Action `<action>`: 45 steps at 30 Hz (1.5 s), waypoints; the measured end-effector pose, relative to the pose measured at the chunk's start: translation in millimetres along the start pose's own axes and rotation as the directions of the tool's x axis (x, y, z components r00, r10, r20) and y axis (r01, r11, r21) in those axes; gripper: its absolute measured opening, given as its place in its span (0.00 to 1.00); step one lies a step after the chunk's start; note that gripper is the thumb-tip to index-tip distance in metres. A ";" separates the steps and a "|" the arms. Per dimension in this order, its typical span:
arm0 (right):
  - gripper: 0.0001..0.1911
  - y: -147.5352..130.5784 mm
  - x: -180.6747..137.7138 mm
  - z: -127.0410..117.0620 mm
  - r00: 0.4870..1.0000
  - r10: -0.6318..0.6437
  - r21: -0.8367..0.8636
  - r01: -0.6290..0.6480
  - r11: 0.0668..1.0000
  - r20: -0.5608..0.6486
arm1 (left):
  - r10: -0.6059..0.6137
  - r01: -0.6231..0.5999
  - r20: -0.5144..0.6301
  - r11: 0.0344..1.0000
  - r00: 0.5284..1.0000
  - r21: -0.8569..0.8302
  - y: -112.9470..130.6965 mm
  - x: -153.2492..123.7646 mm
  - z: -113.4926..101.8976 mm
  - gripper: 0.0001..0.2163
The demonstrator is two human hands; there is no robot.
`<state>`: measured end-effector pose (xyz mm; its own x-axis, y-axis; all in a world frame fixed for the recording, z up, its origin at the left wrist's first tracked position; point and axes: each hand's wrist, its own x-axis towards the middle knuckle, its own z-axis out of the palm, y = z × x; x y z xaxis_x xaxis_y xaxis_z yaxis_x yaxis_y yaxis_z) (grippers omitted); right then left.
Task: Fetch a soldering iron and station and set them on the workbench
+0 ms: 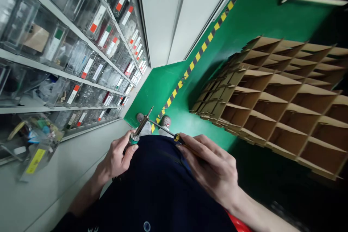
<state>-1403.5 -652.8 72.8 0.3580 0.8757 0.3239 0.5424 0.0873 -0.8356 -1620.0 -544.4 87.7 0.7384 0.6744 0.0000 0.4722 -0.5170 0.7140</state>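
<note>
In my left hand [119, 156] is a soldering iron [141, 127], gripped by its green handle, with its metal barrel and pointed tip aimed up and away from me. My right hand [213, 165] is wrapped round the black-and-yellow handle of a screwdriver [178, 138]. The screwdriver's thin shaft runs left, and its end meets the iron's barrel just below the tip; whether they touch or only overlap in view I cannot tell. Both tools are held in the air in front of my dark blue clothing [157, 181].
On the left stand shelves [81, 40] of clear labelled drawers; one clear bin [40, 148] with a yellow label sticks out. Ahead is a white cabinet [163, 14]. Stacked cardboard dividers [272, 98] stand at right on the green floor, past yellow-black tape [202, 50].
</note>
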 end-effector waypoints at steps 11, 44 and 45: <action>0.11 -9.9 -0.7 2.6 0.993 -0.109 -0.024 0.108 0.994 -0.047 | -0.157 0.186 0.125 0.942 0.980 -0.278 -4.4 -4.4 -2.2 0.17; 0.14 -16.7 2.7 11.9 0.985 -0.024 0.173 0.053 0.984 -0.168 | -0.202 0.224 0.112 0.943 0.973 -0.245 -6.2 -1.9 -4.8 0.14; 0.15 -16.1 2.5 12.7 0.985 -0.035 0.150 0.060 0.987 -0.166 | -0.203 0.224 0.108 0.943 0.973 -0.245 -6.4 -2.2 -5.0 0.14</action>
<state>-1421.0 -646.1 81.5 0.4604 0.7810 0.4220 0.4427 0.2101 -0.8717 -1627.1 -540.0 86.6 0.6750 0.7041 -0.2206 0.4926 -0.2074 0.8452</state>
